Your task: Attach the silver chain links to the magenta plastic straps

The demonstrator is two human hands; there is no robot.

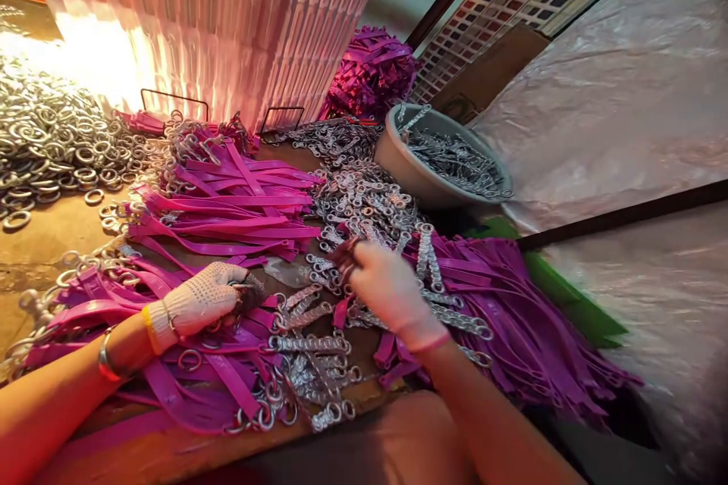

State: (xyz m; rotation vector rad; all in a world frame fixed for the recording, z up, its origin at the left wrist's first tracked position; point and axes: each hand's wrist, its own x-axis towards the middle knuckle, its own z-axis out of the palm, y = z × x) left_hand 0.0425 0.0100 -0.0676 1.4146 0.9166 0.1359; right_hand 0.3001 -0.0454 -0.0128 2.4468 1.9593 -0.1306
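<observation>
My left hand (208,299), in a dotted white glove with dark fingertips, is closed low over a heap of magenta straps (199,371). Its fingers curl down, and what they hold is hidden. Across the gap, my right hand (390,292), also gloved, has its darkened fingertips pinched together above short metal chains (312,345); I cannot make out anything between them. A short magenta strap end (340,313) shows just below these fingers. Metal rings (265,413) are attached to several strap ends at the near edge.
Loose metal rings (62,136) form a pile at the left. More magenta straps (244,204) lie behind my hands, and purple ones (500,303) spread at the right. A grey tub (398,155) holds chains. Clear plastic sheeting (626,91) hangs along the right side.
</observation>
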